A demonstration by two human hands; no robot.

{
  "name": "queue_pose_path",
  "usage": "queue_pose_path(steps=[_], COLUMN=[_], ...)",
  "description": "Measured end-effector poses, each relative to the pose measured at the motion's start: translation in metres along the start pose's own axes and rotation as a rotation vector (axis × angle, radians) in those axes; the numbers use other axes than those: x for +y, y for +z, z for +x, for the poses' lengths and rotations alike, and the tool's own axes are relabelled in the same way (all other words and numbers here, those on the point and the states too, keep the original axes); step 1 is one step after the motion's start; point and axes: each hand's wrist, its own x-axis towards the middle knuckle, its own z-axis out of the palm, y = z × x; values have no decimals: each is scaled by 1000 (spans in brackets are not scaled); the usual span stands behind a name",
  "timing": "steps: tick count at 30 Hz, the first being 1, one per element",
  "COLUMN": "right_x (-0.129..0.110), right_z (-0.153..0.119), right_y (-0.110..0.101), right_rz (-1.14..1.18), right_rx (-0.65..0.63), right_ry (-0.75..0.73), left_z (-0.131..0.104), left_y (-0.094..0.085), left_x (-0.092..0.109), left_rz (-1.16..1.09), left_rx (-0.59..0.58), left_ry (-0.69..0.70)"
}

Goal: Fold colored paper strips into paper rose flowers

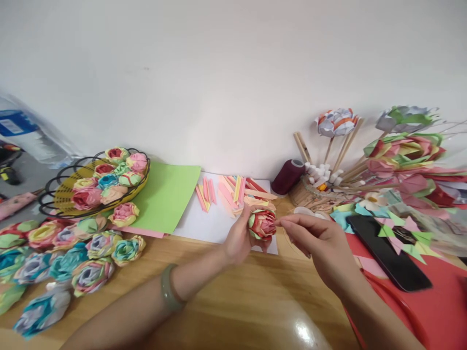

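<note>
My left hand (239, 240) is closed around a folded paper flower (263, 224) with pink, red and cream petals and green outer tips. A pale green bangle (170, 288) circles my left wrist. Just right of the bloom, my right hand (315, 238) has its thumb and forefinger pinched together, close to the petals. A thin strand, apparently thread (292, 245), loops below those fingers; exactly how it lies in the pinch is too small to make out. Behind both hands, folded paper strips (237, 192) lie on a white sheet (197, 226).
At left, paper flowers fill a yellow basket (62, 197), and several more (93, 276) lie on the wooden table (219, 311). A maroon thread spool (288, 177) leans by a holder (310, 194) of sticks and flowers. A black phone (390, 255) rests on red paper (445, 296).
</note>
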Motion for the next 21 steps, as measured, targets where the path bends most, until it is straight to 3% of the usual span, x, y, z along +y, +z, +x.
queue_pose_path(steps=[4,9,21], right_x=[-4,-3,-6], right_z=[1,3,4], right_y=[2,2,3], right_rz=[-93,-134,16], right_rx=[-57,-34,-61], right_ry=[-8,-23,97], left_z=[-1,-4,-13], left_y=[0,0,4], left_x=[-1,-4,-1], left_rz=[94,273,569], left_rx=[18,45,32], left_ry=[123,262,434])
